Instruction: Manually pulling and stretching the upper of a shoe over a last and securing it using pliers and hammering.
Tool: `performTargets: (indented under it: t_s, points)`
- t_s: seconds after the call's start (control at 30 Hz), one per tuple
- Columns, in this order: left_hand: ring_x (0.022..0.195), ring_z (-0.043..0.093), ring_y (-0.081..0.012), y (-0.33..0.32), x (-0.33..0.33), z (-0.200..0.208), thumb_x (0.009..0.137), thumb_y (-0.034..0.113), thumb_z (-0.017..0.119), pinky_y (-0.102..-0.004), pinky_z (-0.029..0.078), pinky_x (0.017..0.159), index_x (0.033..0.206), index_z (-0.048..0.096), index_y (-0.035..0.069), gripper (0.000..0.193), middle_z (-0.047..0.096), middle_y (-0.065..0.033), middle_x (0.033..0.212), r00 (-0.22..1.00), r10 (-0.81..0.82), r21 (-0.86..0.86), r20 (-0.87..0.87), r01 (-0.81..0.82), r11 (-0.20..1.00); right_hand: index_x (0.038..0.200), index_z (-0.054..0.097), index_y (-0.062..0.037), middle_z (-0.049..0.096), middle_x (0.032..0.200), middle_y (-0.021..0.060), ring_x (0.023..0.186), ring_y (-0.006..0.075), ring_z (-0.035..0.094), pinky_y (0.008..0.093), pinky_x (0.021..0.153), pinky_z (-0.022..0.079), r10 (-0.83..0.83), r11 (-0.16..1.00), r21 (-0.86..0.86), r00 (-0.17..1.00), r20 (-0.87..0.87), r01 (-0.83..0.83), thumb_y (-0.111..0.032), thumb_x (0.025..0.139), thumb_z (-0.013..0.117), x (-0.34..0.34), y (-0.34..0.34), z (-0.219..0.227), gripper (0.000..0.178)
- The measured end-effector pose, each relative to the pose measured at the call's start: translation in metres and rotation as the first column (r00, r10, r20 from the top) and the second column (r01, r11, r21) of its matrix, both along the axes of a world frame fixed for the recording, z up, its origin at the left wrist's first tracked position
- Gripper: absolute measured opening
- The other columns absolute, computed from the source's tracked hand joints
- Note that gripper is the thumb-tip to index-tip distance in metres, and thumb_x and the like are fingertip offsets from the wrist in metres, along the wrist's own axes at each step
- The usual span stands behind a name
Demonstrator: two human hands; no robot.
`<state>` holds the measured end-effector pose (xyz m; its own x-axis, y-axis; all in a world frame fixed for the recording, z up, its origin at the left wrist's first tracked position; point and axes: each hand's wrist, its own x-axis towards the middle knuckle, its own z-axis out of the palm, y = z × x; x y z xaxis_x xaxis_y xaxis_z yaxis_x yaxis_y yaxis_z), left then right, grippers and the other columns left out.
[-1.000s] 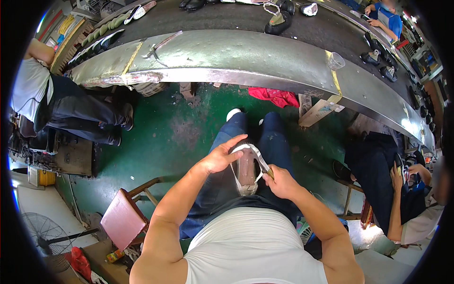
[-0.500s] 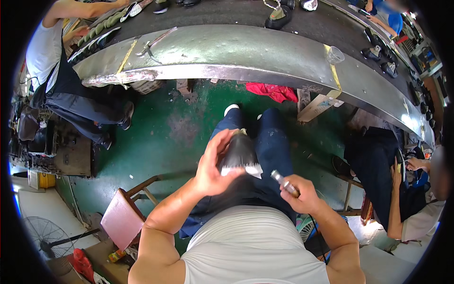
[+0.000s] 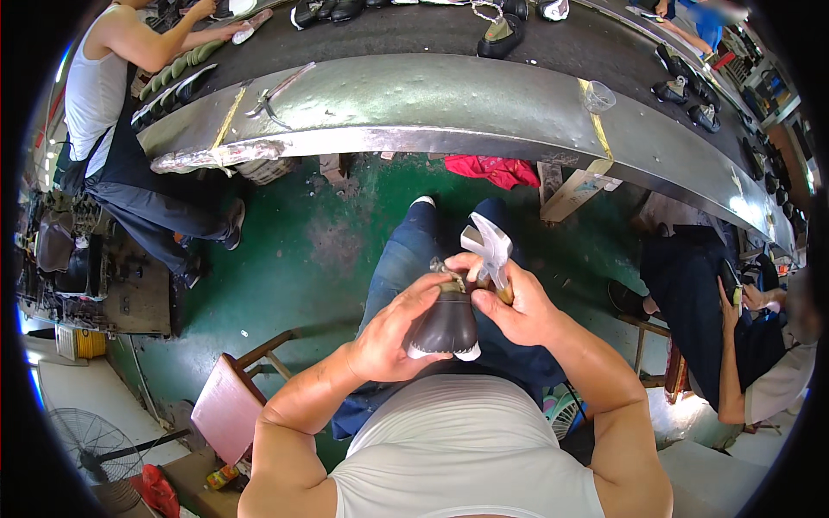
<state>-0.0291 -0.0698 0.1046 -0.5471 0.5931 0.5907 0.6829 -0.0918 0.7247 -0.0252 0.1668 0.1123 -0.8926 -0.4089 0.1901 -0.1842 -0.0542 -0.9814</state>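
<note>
Before my waist, my left hand is closed round the side of a black shoe upper, with a ragged white edge along its lower end. At its upper end a pale greenish part and some lace-like material show between my hands. In my right hand I grip a hammer, its metal head pointing up and away from me and a bit of yellow-brown handle showing below. The fingers of that hand also reach the shoe's upper end; whether they pinch it is hard to see.
Across the front runs a metal-edged bench bearing pincers, a clear plastic cup and several black shoes. A person stands at the left; another person sits at the right. A pink-topped stool is at my left.
My right hand has come in from the right to the shoe, and the hammer's head has swung upward. The shoe has turned and its upper end now lies between both hands.
</note>
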Motion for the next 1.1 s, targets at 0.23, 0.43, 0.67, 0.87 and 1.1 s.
performTargets:
  t_s: [0.23, 0.43, 0.67, 0.87, 1.1]
  points:
    - [0.138, 0.045, -0.0438, -0.001, 0.02, -0.028, 0.074, 0.001, 0.085, -0.0479, 0.038, 0.112, 0.148, 0.034, 0.001, 0.089, 0.042, -0.0288, 0.148, 0.951, -0.03, 0.011, 0.308, 0.028, 1.0, 0.117, 0.054, -0.0026, 0.069, 0.109, 0.0133, 0.102, 0.0299, 0.07, 0.0364, 0.086, 0.053, -0.061, 0.922, 0.381, 0.998, -0.03, 0.067, 0.002, 0.091, 0.061, -0.003, 0.007, -0.032, 0.028]
    - [0.128, 0.051, -0.02, 0.016, -0.003, -0.029, 0.093, 0.019, 0.07, -0.036, 0.039, 0.109, 0.146, 0.042, -0.002, 0.064, 0.055, -0.0148, 0.138, 0.73, 0.137, -0.108, 0.669, -0.087, 0.99, 0.102, 0.058, -0.0026, 0.063, 0.086, 0.0069, 0.073, 0.0144, 0.061, 0.031, 0.062, 0.051, -0.364, 0.925, 0.151, 0.695, 0.621, 0.35, -0.018, 0.099, 0.054, -0.018, 0.01, -0.087, 0.016]
    - [0.1, 0.066, -0.0272, 0.046, -0.015, -0.117, 0.097, 0.028, 0.062, -0.035, 0.05, 0.093, 0.139, 0.053, 0.001, 0.051, 0.068, -0.0169, 0.108, 0.56, 0.396, -0.508, 0.728, 0.052, 0.86, 0.102, 0.06, 0.0018, 0.062, 0.081, 0.0076, 0.068, 0.0169, 0.062, 0.0326, 0.064, 0.054, -0.439, 0.898, 0.322, 0.569, 0.695, 0.299, -0.044, 0.091, 0.069, 0.019, 0.024, -0.094, 0.048]
    - [0.085, 0.063, -0.0152, 0.029, -0.01, -0.117, 0.094, 0.01, 0.054, -0.0323, 0.052, 0.077, 0.129, 0.061, 0.0, 0.037, 0.069, -0.0055, 0.099, 0.422, 0.326, -0.421, 0.846, 0.154, 0.894, 0.104, 0.054, 0.0056, 0.065, 0.087, 0.0166, 0.077, 0.0259, 0.067, 0.0356, 0.071, 0.054, -0.462, 0.756, 0.64, 0.804, 0.373, 0.138, -0.025, 0.073, 0.08, 0.02, 0.036, -0.103, 0.052]
    - [0.122, 0.054, -0.0179, 0.025, -0.017, -0.111, 0.089, 0.004, 0.058, -0.0336, 0.042, 0.105, 0.146, 0.045, 0.002, 0.058, 0.058, -0.0108, 0.133, 0.111, 0.005, -0.036, 0.994, 0.278, 0.96, 0.103, 0.055, 0.002, 0.065, 0.078, 0.0214, 0.078, 0.0414, 0.067, 0.0468, 0.07, 0.051, -0.413, 0.693, 0.696, 0.895, 0.167, 0.19, -0.027, 0.092, 0.066, 0.055, 0.065, -0.095, 0.033]
